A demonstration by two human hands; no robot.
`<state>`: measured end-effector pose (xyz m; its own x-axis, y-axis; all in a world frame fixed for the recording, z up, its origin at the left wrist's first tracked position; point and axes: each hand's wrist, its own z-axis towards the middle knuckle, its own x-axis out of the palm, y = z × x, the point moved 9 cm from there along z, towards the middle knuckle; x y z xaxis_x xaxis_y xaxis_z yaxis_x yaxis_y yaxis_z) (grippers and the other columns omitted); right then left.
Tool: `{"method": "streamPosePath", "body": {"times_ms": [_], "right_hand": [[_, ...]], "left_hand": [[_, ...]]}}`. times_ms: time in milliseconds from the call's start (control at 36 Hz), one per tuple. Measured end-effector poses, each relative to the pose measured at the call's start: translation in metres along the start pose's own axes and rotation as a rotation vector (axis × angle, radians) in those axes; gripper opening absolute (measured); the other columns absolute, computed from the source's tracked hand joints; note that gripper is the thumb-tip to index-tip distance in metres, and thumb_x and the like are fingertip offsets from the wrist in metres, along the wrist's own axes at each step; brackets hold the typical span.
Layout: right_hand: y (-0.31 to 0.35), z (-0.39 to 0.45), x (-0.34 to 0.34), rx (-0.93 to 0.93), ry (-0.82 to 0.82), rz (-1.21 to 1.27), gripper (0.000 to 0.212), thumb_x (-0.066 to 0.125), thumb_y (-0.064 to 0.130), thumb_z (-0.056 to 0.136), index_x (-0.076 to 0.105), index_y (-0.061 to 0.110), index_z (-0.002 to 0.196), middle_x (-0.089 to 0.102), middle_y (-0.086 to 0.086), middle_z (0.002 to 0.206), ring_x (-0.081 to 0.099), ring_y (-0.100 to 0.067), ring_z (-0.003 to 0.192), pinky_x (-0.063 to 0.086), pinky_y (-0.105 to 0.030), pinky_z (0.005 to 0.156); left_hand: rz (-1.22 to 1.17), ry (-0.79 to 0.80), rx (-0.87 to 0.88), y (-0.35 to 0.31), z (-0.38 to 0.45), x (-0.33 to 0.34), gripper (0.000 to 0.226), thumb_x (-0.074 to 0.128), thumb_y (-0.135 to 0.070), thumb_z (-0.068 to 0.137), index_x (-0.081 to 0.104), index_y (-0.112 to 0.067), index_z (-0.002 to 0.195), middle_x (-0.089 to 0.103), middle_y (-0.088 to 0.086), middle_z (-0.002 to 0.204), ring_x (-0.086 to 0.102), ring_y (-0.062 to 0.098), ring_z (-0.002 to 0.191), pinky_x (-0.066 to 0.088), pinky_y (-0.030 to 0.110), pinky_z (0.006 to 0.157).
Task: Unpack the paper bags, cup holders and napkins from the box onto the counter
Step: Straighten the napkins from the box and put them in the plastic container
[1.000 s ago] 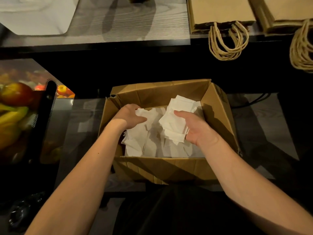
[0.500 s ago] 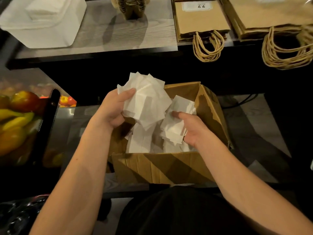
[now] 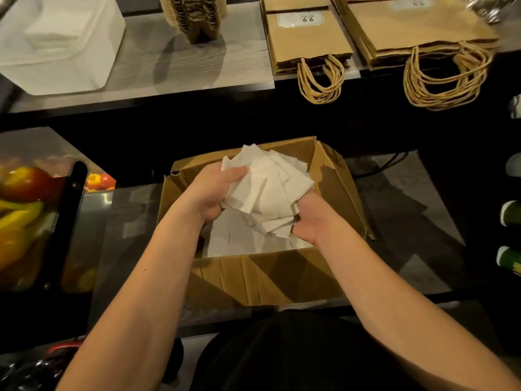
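Grey wood-grain counter (image 3: 135, 66) is seen beyond the open cardboard box (image 3: 270, 277), which sits on a lower dark surface. Above the box a loose bundle of white napkins (image 3: 267, 190) is gripped from both sides: the left hand (image 3: 211, 193) is curled round its left edge, thumb laid across the top, and the right hand (image 3: 308, 218) is cupped under its right and lower edge, fingers hidden beneath the paper. Both forearms are stretched forward over the near wall of the box. More napkins (image 3: 239, 241) are left lying inside the box. On the counter beyond the box two stacks of brown paper bags (image 3: 307, 40) with twisted handles are laid flat, a stack of cup holders (image 3: 194, 15) is stood to their left, and a white container (image 3: 59, 49) is placed further left. Left of the box, fruit (image 3: 25, 193) is seen behind glass.
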<state>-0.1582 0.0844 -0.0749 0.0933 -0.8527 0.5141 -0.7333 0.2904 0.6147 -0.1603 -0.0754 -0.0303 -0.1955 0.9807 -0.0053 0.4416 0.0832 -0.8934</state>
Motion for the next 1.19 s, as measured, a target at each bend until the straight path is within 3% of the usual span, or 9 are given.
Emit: {"method": "streamPosePath", "body": {"times_ms": [111,222,417,556,694,806,972,1056,1194], "right_hand": [[0.000,-0.001,-0.001,-0.001,-0.015,-0.020,0.019,0.057,0.035,0.103,0.074,0.026,0.109,0.078,-0.005,0.108,0.070,-0.034,0.102,0.055,-0.060,0.089],[-0.005,0.003,-0.005,0.018,-0.016,0.011,0.033,0.050,0.034,0.106,0.066,0.022,0.132,0.073,-0.012,0.124,0.063,-0.044,0.120,0.044,-0.074,0.097],[-0.001,-0.002,0.001,-0.001,0.028,0.165,0.036,0.056,0.040,0.104,0.066,0.024,0.135,0.071,-0.009,0.129,0.064,-0.038,0.123,0.059,-0.049,0.082],[0.001,-0.003,0.004,-0.017,0.068,0.231,0.044,0.057,0.051,0.100,0.066,0.026,0.136,0.069,-0.008,0.133,0.061,-0.037,0.128,0.053,-0.050,0.095],[0.007,-0.008,0.011,-0.053,0.182,0.182,0.069,0.036,0.074,0.097,0.059,0.029,0.143,0.061,-0.012,0.143,0.056,-0.039,0.133,0.045,-0.054,0.107],[0.011,-0.017,0.011,-0.035,0.210,0.101,0.053,0.059,0.045,0.098,0.055,0.020,0.145,0.063,-0.014,0.140,0.062,-0.036,0.127,0.048,-0.056,0.107],[0.012,-0.023,0.018,-0.030,0.247,-0.013,0.042,0.067,0.017,0.094,0.061,0.015,0.136,0.069,-0.012,0.133,0.066,-0.032,0.122,0.049,-0.055,0.107],[0.012,-0.022,0.020,-0.052,0.242,-0.041,0.047,0.070,0.011,0.091,0.060,0.019,0.137,0.069,-0.011,0.133,0.066,-0.032,0.123,0.048,-0.058,0.107],[0.019,-0.019,0.021,-0.113,0.200,0.037,0.047,0.067,0.011,0.094,0.058,0.017,0.140,0.069,-0.010,0.132,0.067,-0.030,0.121,0.055,-0.053,0.100]], "left_hand": [[0.043,-0.003,0.038,-0.004,-0.002,0.000,0.013,0.062,-0.020,0.100,0.063,-0.015,0.113,0.076,0.004,0.102,0.075,0.023,0.095,0.063,0.039,0.081],[0.004,0.022,0.047,-0.006,-0.004,0.000,0.023,0.063,-0.024,0.100,0.061,-0.015,0.121,0.078,0.001,0.102,0.075,0.022,0.095,0.063,0.035,0.076],[-0.215,0.098,0.011,-0.004,-0.016,0.005,0.019,0.051,-0.029,0.104,0.062,-0.019,0.115,0.078,-0.006,0.090,0.073,0.017,0.090,0.058,0.032,0.083],[-0.216,0.113,0.062,-0.004,-0.019,0.005,0.016,0.053,-0.019,0.102,0.061,-0.021,0.117,0.078,-0.006,0.096,0.072,0.020,0.094,0.060,0.034,0.084],[-0.005,0.111,0.138,-0.006,-0.012,0.003,0.037,0.066,-0.009,0.094,0.057,-0.020,0.128,0.073,0.000,0.114,0.072,0.021,0.104,0.061,0.033,0.083],[0.188,0.104,0.158,-0.013,-0.005,-0.002,0.040,0.071,-0.010,0.090,0.058,-0.022,0.126,0.071,-0.004,0.111,0.072,0.014,0.098,0.060,0.026,0.077],[0.421,0.129,0.232,-0.042,-0.007,-0.004,0.041,0.071,-0.015,0.090,0.056,-0.034,0.124,0.066,-0.009,0.110,0.069,0.004,0.092,0.060,0.024,0.075],[0.313,0.081,0.262,-0.053,-0.012,-0.005,0.046,0.071,-0.018,0.091,0.052,-0.037,0.128,0.063,-0.011,0.113,0.068,-0.002,0.091,0.059,0.021,0.071],[-0.198,0.063,0.102,-0.033,-0.028,0.000,0.028,0.063,-0.034,0.096,0.063,-0.026,0.123,0.076,-0.002,0.108,0.072,0.021,0.104,0.060,0.041,0.088]]}}
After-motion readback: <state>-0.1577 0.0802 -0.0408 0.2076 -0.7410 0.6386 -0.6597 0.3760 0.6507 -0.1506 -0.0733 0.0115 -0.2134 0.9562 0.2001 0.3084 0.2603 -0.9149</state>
